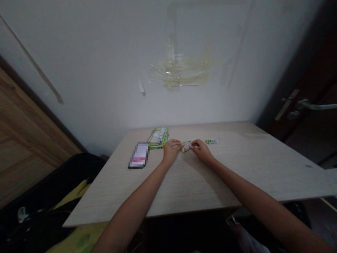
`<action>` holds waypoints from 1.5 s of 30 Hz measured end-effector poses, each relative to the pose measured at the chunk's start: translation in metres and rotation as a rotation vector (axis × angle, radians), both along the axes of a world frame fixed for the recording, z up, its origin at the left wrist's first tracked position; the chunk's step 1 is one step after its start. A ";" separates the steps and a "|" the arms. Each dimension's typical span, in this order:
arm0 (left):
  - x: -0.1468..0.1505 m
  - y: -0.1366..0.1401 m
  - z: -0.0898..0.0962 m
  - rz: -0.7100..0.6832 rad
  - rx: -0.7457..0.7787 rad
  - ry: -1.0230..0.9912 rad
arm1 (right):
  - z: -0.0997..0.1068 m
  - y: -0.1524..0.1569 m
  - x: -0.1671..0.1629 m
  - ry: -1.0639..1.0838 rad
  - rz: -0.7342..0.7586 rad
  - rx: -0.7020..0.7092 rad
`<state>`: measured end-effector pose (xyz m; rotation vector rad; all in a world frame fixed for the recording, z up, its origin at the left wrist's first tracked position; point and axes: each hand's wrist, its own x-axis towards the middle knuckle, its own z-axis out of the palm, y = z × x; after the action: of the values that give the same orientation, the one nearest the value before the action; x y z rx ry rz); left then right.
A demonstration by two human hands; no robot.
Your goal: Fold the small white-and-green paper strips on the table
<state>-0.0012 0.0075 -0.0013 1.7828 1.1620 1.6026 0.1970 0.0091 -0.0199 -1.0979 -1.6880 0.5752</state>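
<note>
Between my two hands is a small green and white printed packet [186,146], with a patch of orange on it. My left hand [172,149] pinches its left end, and my right hand [201,150] grips the right end between thumb and fingers. The packet is just above or on the table; I cannot tell which. Just beyond my left hand lies a pile of flat green and white packets [158,136]. A narrow green and white strip [212,141] lies to the right of my right hand.
A phone [139,155] with its screen blurred out lies left of my hands on the pale wooden table [195,189]. Behind the table rises a white wall [110,70] with old tape. A dark door with a handle [316,105] stands at the right.
</note>
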 end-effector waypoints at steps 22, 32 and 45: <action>-0.001 0.004 0.008 0.023 0.030 0.025 | 0.013 -0.004 -0.008 -0.049 -0.103 0.000; 0.001 0.003 0.002 0.038 0.003 0.168 | 0.013 0.000 0.003 0.042 -0.050 -0.053; 0.003 0.000 0.000 0.019 0.002 0.169 | 0.011 0.001 0.003 0.146 -0.009 -0.017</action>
<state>0.0020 0.0072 -0.0008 1.9456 1.2556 1.4871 0.2000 0.0100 -0.0086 -1.0494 -1.5538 0.6498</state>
